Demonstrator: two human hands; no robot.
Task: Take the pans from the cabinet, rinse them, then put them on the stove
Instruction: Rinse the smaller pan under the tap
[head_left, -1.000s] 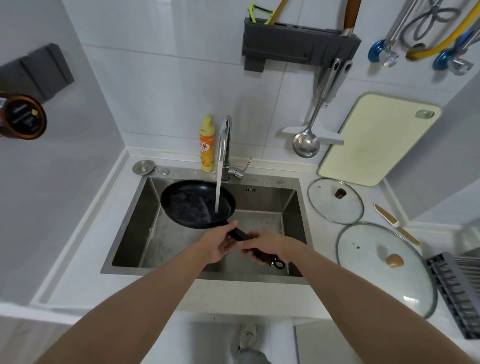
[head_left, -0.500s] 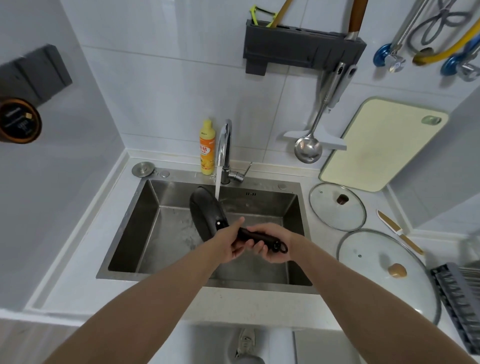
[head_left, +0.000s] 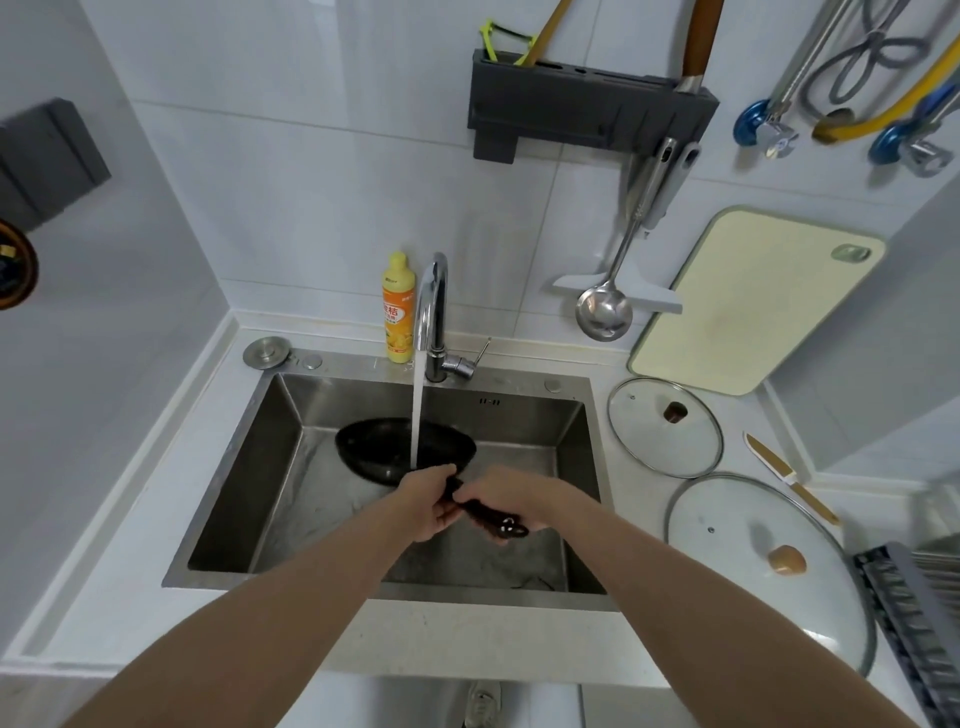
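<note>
Fingers of both hands are curled tight round the dark handle of the small black frying pan (head_left: 405, 451), left hand (head_left: 428, 501) up near the bowl end, right hand (head_left: 506, 501) further back by the hanging loop. Pan's hanging low inside the stainless steel sink (head_left: 234, 478), directly under the chrome tap (head_left: 432, 317), and the water stream (head_left: 417, 415) lands on it right by the left knuckles. Handle runs from the hands away toward the tap, bowl on the far side, so the left hand's the closer one to the bowl. Compared with half a second ago, when the pan was tipped up on edge, it's rolled back flatter and sits lower and further under the tap. I'd guess it's mid-rinse, stove nowhere in shot.
</note>
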